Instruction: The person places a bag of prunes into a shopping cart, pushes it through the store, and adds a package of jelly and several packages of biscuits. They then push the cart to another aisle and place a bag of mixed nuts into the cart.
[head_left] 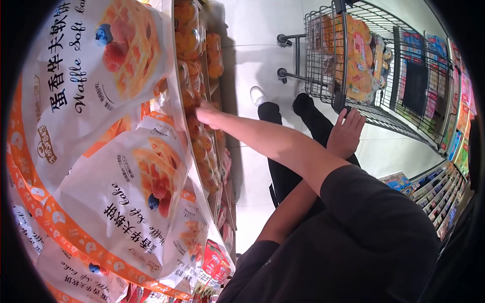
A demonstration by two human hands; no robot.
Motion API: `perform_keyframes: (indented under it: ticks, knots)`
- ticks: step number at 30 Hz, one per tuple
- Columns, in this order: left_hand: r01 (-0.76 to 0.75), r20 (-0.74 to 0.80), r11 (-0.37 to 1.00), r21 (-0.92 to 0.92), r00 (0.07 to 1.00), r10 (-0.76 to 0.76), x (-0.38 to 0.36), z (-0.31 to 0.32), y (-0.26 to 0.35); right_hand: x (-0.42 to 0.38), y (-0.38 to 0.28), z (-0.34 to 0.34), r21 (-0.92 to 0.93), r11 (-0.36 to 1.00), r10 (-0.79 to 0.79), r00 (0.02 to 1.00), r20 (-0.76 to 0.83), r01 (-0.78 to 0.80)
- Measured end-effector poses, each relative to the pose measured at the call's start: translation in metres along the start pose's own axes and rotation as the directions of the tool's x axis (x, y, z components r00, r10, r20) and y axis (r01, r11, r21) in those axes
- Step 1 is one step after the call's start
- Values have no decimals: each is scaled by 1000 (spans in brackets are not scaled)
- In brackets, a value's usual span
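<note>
My right hand (206, 114) reaches left to the shelf at the upper centre, against orange packaged goods (194, 129); its fingertips are hidden among them, so its grip cannot be made out. My left hand (347, 132) is under my right arm, at the near corner of a black wire shopping cart (326, 93). Its fingers are slightly bent and apart, with nothing seen between them. Orange packs (357, 58) lie inside the cart. Large white and orange waffle cake bags (113, 192) fill the left side, close to the camera.
A pale shelf edge (178, 96) runs down beside the bags. Pale floor tiles (247, 177) show between shelf and cart, with a white shoe (258, 95) on them. Racks of colourful packages (439, 197) stand at the right.
</note>
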State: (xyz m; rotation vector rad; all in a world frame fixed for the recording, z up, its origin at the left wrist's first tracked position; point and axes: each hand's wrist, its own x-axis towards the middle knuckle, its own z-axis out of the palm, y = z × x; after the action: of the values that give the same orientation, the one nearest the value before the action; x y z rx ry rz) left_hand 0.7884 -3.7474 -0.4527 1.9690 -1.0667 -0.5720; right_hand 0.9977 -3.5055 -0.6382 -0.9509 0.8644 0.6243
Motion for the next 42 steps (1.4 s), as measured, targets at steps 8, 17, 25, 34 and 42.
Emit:
perform_keyframes:
  ticks: [8,17,25,34,42]
  knots:
    - [8,7,996,90,1000,-9,2,3,3,17,-2,-6,-400,904,-194,979,-69,151]
    - [43,123,998,54,991,-49,4,3,7,-153,-110,-87,-872,433,-199,968,155,229]
    - [16,142,992,129,989,-34,7,-2,18,-324,-161,-338,-713,623,-769,417,-484,321]
    - [91,211,934,345,962,-171,15,-3,42,-198,-80,-544,-120,917,-386,764,-517,381]
    - [182,171,923,339,953,-251,15,1,52,-241,-139,-504,60,953,-231,840,-492,297]
